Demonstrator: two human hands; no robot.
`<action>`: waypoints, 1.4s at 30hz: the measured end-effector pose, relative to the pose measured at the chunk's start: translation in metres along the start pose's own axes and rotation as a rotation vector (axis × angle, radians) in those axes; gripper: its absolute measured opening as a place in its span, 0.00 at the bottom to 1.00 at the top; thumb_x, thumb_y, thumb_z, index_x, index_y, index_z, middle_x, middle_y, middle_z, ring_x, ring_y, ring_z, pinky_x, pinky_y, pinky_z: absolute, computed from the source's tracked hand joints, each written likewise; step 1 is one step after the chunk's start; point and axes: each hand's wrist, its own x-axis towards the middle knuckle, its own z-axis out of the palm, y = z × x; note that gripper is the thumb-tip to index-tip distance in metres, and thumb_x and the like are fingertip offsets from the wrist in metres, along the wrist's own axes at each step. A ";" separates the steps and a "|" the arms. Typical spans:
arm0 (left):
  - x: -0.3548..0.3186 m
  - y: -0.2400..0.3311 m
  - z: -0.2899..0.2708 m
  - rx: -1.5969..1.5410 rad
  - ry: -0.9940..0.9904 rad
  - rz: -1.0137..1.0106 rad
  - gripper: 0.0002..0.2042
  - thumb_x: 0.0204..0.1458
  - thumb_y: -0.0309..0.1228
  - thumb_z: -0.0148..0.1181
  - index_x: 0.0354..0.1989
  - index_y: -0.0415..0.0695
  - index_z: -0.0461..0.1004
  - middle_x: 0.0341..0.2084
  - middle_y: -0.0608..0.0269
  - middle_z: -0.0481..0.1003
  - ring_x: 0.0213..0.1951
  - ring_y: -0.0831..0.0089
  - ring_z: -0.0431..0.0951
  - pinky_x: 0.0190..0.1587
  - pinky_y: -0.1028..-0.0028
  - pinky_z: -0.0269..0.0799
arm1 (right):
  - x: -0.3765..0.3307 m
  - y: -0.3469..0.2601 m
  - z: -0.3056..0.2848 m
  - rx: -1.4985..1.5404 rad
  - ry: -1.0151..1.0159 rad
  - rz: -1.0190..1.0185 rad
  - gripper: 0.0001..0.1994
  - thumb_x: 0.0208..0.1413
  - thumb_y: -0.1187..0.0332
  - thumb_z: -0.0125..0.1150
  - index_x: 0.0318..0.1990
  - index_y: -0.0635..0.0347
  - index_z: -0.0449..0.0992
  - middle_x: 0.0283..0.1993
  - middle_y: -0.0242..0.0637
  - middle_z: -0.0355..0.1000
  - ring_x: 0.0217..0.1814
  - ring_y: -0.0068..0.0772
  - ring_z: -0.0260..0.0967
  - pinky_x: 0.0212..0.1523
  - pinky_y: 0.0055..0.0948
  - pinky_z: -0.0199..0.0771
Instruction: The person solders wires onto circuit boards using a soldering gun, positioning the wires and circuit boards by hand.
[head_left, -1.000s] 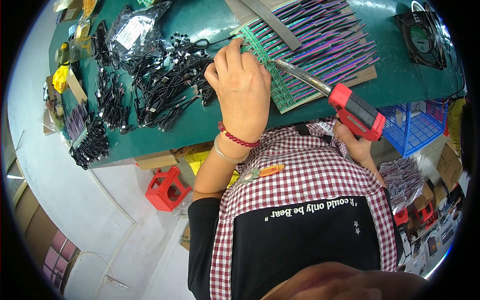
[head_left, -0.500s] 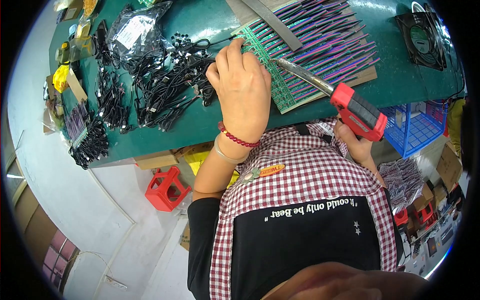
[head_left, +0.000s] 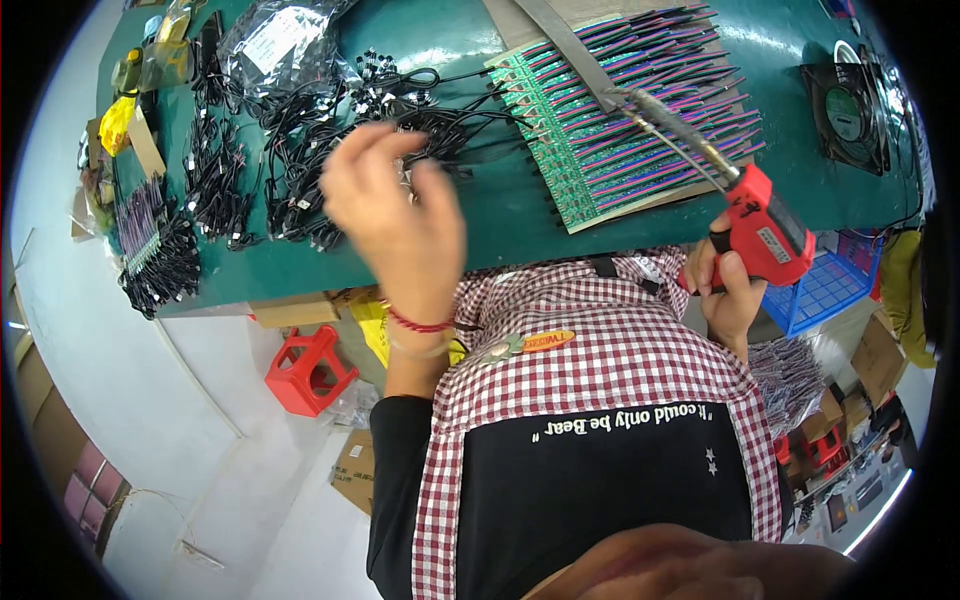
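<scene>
Left hand [head_left: 398, 220]: blurred, over the black cables [head_left: 300, 160]; fingers half curled, cannot tell whether they grip one.
Right hand [head_left: 735, 295]: fingers closed around the handle of the red soldering gun [head_left: 770, 238].
Gun tip [head_left: 625, 100]: at the metal bar's [head_left: 572, 48] lower end, contact unclear.
Board [head_left: 555, 160]: green, on cardboard [head_left: 503, 22] on the tabletop [head_left: 500, 215], coloured wires [head_left: 645, 50] extending right.
Fan [head_left: 848, 115]: right of the board.
</scene>
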 end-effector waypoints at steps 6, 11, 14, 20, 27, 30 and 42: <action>-0.034 -0.075 -0.012 0.480 -0.162 -0.091 0.10 0.44 0.28 0.60 0.36 0.45 0.70 0.37 0.65 0.68 0.43 0.63 0.67 0.42 0.65 0.59 | 0.016 -0.012 0.011 0.155 -0.063 0.052 0.21 0.59 0.59 0.48 0.53 0.67 0.59 0.18 0.31 0.57 0.13 0.17 0.48 0.15 0.20 0.53; -0.036 -0.094 -0.020 0.299 -0.109 0.016 0.06 0.46 0.27 0.58 0.32 0.45 0.69 0.35 0.65 0.69 0.40 0.65 0.68 0.41 0.65 0.59 | 0.018 -0.012 0.019 0.228 -0.118 0.045 0.21 0.60 0.61 0.47 0.55 0.67 0.59 0.19 0.30 0.57 0.14 0.16 0.48 0.17 0.19 0.54; -0.030 -0.103 -0.025 0.092 -0.126 -0.002 0.06 0.45 0.26 0.59 0.32 0.45 0.69 0.34 0.65 0.70 0.40 0.65 0.69 0.42 0.65 0.59 | 0.013 -0.013 0.019 0.294 -0.059 0.013 0.20 0.60 0.62 0.48 0.53 0.67 0.59 0.19 0.32 0.58 0.14 0.18 0.49 0.17 0.21 0.55; -0.036 -0.095 -0.025 0.217 -0.178 0.025 0.07 0.42 0.28 0.62 0.28 0.45 0.70 0.28 0.66 0.70 0.36 0.66 0.70 0.43 0.66 0.59 | 0.013 -0.013 0.022 0.281 -0.095 0.025 0.20 0.59 0.62 0.48 0.54 0.66 0.59 0.19 0.31 0.58 0.15 0.17 0.49 0.19 0.21 0.57; -0.019 -0.073 -0.033 -0.373 0.047 -0.153 0.03 0.46 0.21 0.60 0.27 0.38 0.71 0.20 0.62 0.73 0.22 0.72 0.71 0.27 0.76 0.65 | 0.015 -0.021 0.035 0.275 -0.110 -0.003 0.19 0.58 0.65 0.50 0.53 0.66 0.59 0.20 0.31 0.58 0.16 0.17 0.50 0.19 0.20 0.57; -0.005 -0.036 -0.028 -0.659 -0.071 -0.198 0.03 0.46 0.21 0.59 0.26 0.37 0.71 0.16 0.67 0.69 0.19 0.86 0.67 0.22 0.83 0.61 | 0.016 -0.025 0.055 0.234 -0.033 -0.051 0.18 0.57 0.70 0.50 0.54 0.65 0.59 0.21 0.31 0.60 0.18 0.18 0.52 0.21 0.20 0.58; -0.018 0.061 -0.003 -1.386 -0.812 -0.474 0.04 0.50 0.23 0.56 0.28 0.38 0.68 0.18 0.72 0.68 0.18 0.88 0.63 0.20 0.85 0.57 | 0.039 -0.029 0.078 -0.039 -0.162 -0.128 0.09 0.50 0.75 0.61 0.40 0.64 0.73 0.36 0.29 0.72 0.38 0.17 0.68 0.37 0.19 0.69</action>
